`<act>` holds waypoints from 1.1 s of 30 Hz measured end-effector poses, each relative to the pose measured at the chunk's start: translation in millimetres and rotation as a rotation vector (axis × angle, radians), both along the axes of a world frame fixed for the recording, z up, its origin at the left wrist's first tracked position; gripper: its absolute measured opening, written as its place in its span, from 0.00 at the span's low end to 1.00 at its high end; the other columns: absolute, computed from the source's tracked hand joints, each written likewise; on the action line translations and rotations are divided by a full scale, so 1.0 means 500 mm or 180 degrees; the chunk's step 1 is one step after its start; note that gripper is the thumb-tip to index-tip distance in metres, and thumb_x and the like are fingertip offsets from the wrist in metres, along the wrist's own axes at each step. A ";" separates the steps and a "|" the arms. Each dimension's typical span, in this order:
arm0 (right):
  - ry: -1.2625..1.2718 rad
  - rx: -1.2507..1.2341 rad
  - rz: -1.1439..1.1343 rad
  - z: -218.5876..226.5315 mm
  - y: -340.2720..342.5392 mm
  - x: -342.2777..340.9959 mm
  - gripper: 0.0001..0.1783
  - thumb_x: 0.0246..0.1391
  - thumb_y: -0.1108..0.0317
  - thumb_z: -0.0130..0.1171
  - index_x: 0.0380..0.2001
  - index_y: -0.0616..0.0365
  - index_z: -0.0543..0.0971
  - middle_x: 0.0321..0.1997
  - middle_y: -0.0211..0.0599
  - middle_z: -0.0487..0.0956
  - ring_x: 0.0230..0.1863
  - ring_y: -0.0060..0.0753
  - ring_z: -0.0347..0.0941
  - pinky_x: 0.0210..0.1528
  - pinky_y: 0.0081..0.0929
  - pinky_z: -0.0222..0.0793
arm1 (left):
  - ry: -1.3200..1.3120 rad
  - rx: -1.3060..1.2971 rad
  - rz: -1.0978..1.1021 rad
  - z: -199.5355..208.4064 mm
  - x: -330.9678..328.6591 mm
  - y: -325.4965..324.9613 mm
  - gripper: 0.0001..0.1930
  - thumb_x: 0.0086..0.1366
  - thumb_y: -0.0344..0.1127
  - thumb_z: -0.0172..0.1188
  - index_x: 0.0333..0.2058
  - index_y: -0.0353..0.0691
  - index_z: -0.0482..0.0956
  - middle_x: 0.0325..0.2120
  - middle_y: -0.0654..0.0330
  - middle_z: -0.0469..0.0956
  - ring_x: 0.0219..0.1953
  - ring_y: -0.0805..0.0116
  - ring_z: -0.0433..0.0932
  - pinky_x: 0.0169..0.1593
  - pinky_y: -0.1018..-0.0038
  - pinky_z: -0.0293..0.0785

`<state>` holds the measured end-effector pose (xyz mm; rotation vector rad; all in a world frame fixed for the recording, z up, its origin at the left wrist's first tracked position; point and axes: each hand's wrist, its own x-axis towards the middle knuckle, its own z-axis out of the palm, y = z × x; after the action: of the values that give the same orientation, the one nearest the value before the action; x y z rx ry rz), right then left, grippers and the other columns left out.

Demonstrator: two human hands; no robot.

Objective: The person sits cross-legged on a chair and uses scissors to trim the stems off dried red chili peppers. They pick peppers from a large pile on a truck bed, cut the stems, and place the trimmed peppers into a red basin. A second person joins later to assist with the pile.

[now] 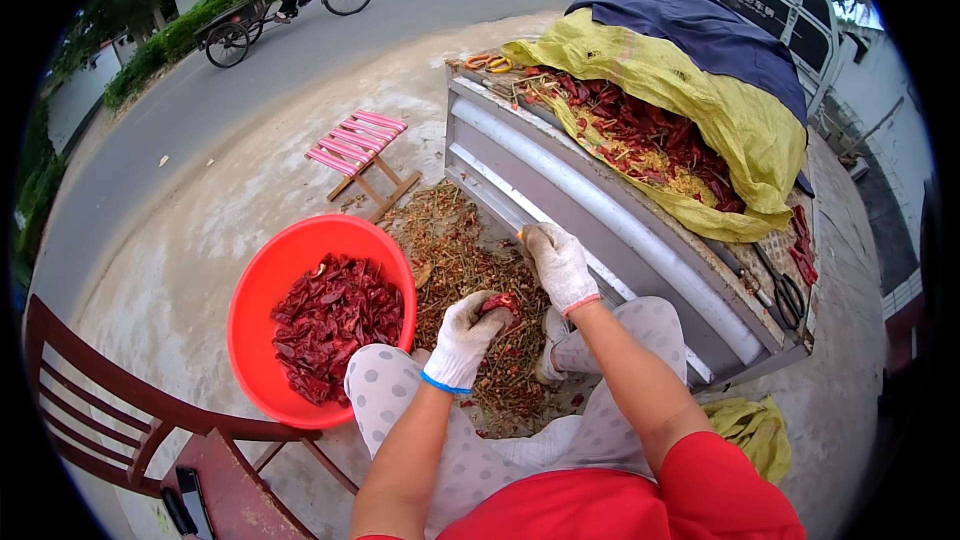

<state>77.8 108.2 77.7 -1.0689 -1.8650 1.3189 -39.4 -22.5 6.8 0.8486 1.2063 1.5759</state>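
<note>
My left hand (466, 342), in a soiled white glove with a blue cuff, is closed around a dried red chili pepper (503, 304) above my lap. To its upper right, my gloved right hand (558, 265) is closed too. A small orange bit (521, 236) shows at its fingers; what they hold is mostly hidden. Left of my knee stands a red basin (249, 340) with a heap of dried red chilies (335, 325) in it. Cut stems and scraps (450, 265) cover the ground between the basin and my feet.
Beside me is a truck bed (590, 205) bearing a yellow sack (680, 90) of chilies, orange-handled scissors (488, 63) and black scissors (788, 298). A striped folding stool (358, 143) stands beyond the basin; a wooden chair (110, 395) is at left. A person rides a tricycle (228, 43) along the road.
</note>
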 end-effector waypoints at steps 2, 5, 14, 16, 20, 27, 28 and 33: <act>-0.1223 0.0682 0.0355 0.043 -0.005 0.011 0.19 0.59 0.53 0.53 0.40 0.57 0.80 0.35 0.48 0.80 0.39 0.46 0.75 0.44 0.36 0.69 | -0.0855 -0.0043 0.0538 0.007 -0.026 -0.004 0.08 0.63 0.26 0.57 0.41 0.36 0.76 0.23 0.64 0.75 0.20 0.77 0.69 0.23 0.78 0.63; -0.1910 0.1083 0.0617 0.079 0.018 0.042 0.21 0.56 0.52 0.54 0.47 0.53 0.81 0.45 0.54 0.81 0.49 0.57 0.76 0.53 0.43 0.70 | -0.2113 0.0932 0.0384 -0.049 -0.117 0.001 0.09 0.69 0.39 0.56 0.42 0.40 0.75 0.22 0.64 0.73 0.18 0.73 0.64 0.23 0.76 0.61; -0.2496 0.2865 -0.0767 0.177 0.261 0.154 0.23 0.56 0.58 0.58 0.54 0.49 0.73 0.54 0.48 0.73 0.46 0.54 0.78 0.47 0.47 0.75 | -0.3816 0.1614 0.2139 -0.067 -0.270 -0.024 0.37 0.67 0.65 0.48 0.51 0.29 0.70 0.43 0.47 0.78 0.45 0.50 0.78 0.53 0.55 0.75; -0.2868 0.2950 -0.0853 0.198 0.328 0.162 0.24 0.55 0.60 0.59 0.55 0.48 0.72 0.55 0.47 0.72 0.46 0.53 0.78 0.46 0.48 0.76 | -0.3751 0.1818 0.2438 -0.064 -0.292 -0.028 0.39 0.66 0.64 0.50 0.54 0.27 0.66 0.44 0.42 0.75 0.46 0.48 0.75 0.54 0.55 0.73; -0.3490 0.2854 -0.0599 0.221 0.411 0.152 0.24 0.54 0.63 0.59 0.57 0.45 0.72 0.58 0.46 0.72 0.52 0.51 0.76 0.49 0.48 0.75 | -0.3468 0.2264 0.2019 -0.134 -0.332 -0.053 0.43 0.65 0.64 0.53 0.57 0.24 0.63 0.50 0.38 0.72 0.53 0.47 0.72 0.59 0.54 0.70; -0.3967 0.2396 -0.0108 0.181 0.516 0.164 0.31 0.53 0.73 0.50 0.62 0.45 0.70 0.60 0.47 0.74 0.58 0.52 0.73 0.56 0.45 0.71 | -0.3524 0.1550 0.2327 -0.099 -0.328 -0.033 0.41 0.65 0.65 0.52 0.56 0.26 0.65 0.49 0.42 0.75 0.55 0.48 0.72 0.59 0.54 0.68; -0.4037 0.2425 -0.0055 0.176 0.528 0.174 0.30 0.53 0.74 0.49 0.61 0.45 0.71 0.58 0.48 0.75 0.56 0.53 0.74 0.55 0.45 0.72 | -0.3336 0.1665 0.1945 -0.127 -0.331 -0.030 0.34 0.67 0.62 0.50 0.51 0.32 0.70 0.45 0.47 0.79 0.49 0.49 0.77 0.55 0.52 0.71; -0.4369 0.2424 0.0282 0.207 0.473 0.214 0.27 0.55 0.76 0.48 0.59 0.45 0.73 0.55 0.48 0.78 0.52 0.52 0.77 0.51 0.45 0.74 | -0.3145 0.0922 0.1837 -0.115 -0.275 0.004 0.24 0.70 0.57 0.49 0.46 0.39 0.73 0.43 0.52 0.80 0.43 0.53 0.80 0.50 0.51 0.75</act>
<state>184.8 344.5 181.3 -1.5477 -2.9339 -0.4259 -176.8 -20.4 -50.7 -0.2060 0.4956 2.2573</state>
